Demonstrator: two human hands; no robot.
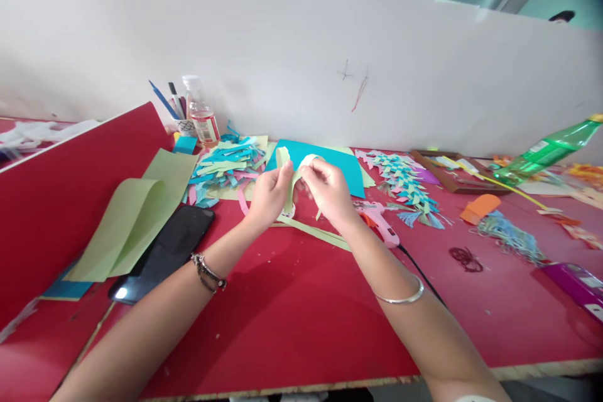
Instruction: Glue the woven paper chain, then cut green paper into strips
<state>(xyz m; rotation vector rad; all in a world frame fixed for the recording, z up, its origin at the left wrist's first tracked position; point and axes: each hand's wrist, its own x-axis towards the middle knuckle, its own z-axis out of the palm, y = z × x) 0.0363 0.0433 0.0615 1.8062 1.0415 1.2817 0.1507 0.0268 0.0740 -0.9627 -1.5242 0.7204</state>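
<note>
Above the red table (292,314), my left hand (268,195) and my right hand (327,191) meet over a light green paper strip (293,179). Both hands pinch it with closed fingers, and the strip curls up between them into a loop. A long tail of the same green paper (313,231) lies flat on the table beneath my right wrist. A blue paper sheet (330,163) lies just behind the hands.
A black phone (162,251) and folded green paper sheets (134,213) lie at the left. A pile of cut paper strips (226,166), a small bottle (201,114), a pink glue gun (381,223), woven paper pieces (405,185) and a green bottle (549,151) surround the hands. A white wall stands behind.
</note>
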